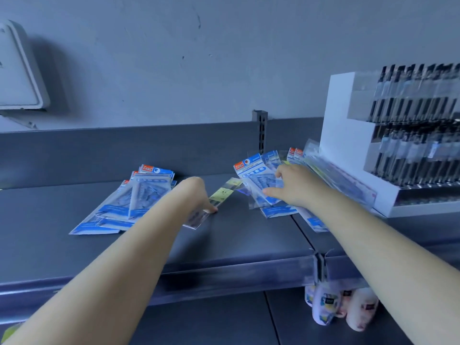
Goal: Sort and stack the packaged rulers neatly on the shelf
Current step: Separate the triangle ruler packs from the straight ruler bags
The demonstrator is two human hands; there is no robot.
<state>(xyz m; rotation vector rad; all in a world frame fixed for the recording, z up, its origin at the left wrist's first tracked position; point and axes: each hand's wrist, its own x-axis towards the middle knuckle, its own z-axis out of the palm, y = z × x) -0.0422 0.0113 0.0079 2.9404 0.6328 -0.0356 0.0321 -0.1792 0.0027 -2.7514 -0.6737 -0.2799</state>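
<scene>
My left hand [199, 195] reaches over the dark shelf [236, 235] and presses down on a clear ruler pack [214, 202] that lies slanted in the middle. I see one fingertip on it; I cannot tell how my other fingers lie. Just left of that arm sits a messy pile of blue packs [124, 205], one on top of another. My right hand [291, 185] is on a second heap of blue packs [258, 180] on the right, and my fingers pinch the top one with the thumb low. Behind it stands a white pen rack [348, 135]. Small bottles [338, 307] sit on the shelf below.
</scene>
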